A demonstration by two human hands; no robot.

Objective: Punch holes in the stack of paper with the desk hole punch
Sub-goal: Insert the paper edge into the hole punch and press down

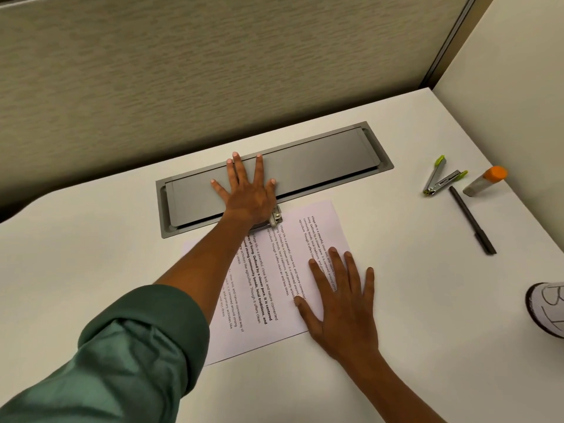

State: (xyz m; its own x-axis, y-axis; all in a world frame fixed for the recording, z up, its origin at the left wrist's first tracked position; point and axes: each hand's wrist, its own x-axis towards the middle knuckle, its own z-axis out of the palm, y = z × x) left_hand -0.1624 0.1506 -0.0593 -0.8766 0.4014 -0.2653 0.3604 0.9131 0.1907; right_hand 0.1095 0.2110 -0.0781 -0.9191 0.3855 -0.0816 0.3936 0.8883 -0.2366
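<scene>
On the white bench (91,239), your left hand (248,198), fingers spread, presses what seems the hole punch (275,217), at the paper's (274,285) far edge; your right hand (341,303) lies flat on the paper.

Bright, even light; wide-angle edge distortion

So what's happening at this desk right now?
A person is punching holes in paper. The left hand, fingers spread, presses down on a hole punch that is mostly hidden under the palm, at the far edge of the paper. The right hand lies flat on the sheet, steadying it. A stapler, pen and glue stick sit unused to the right.
</scene>
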